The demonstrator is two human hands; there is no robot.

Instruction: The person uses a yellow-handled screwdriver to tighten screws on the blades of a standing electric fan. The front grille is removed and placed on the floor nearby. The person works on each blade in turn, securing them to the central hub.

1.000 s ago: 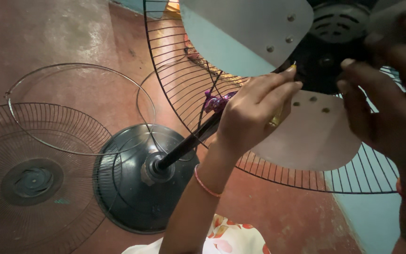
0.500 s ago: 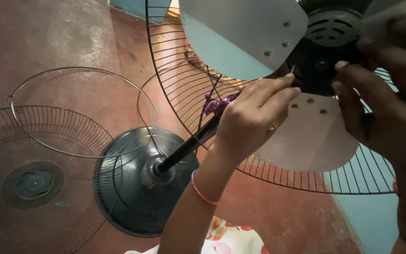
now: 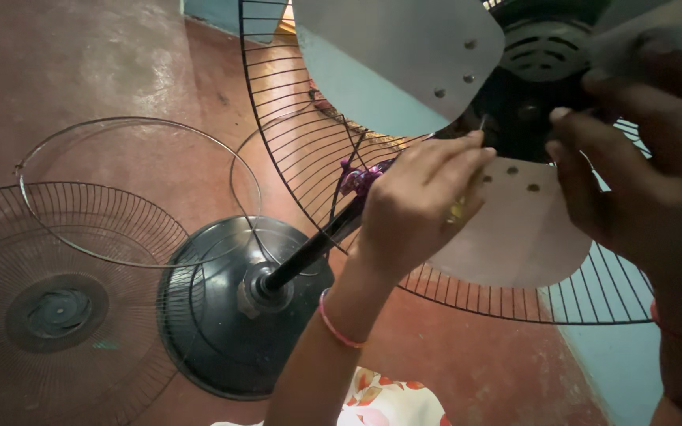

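On the red floor (image 3: 104, 71) at the far left lies a detached front fan guard (image 3: 57, 308), flat, its round hub plate in the middle. A thin wire ring (image 3: 140, 193) lies partly over its upper edge and reaches across to the fan's round black base (image 3: 222, 315), which stands just right of the guard. From the base a black pole (image 3: 309, 248) slants up to the right toward a purple knob (image 3: 354, 177) at the neck of the fan.

The rear wire guard (image 3: 294, 134) forms a shallow basket around the pale blades (image 3: 392, 55), which sit inside it, fixed by rivets to the dark motor hub (image 3: 542, 55) at the top right.

The left hand (image 3: 416, 209), an orange bangle on its wrist, is curled shut around a yellowish screwdriver (image 3: 461, 207); only a little of the handle shows below the fingers, and a thin metal tip rises above them, just beside the hub. The lower blade (image 3: 515, 237) lies behind this hand.

The right hand (image 3: 645, 197), dark and blurred at the right edge, has its fingers bent toward the hub, touching or nearly touching it; I cannot tell whether it grips anything.
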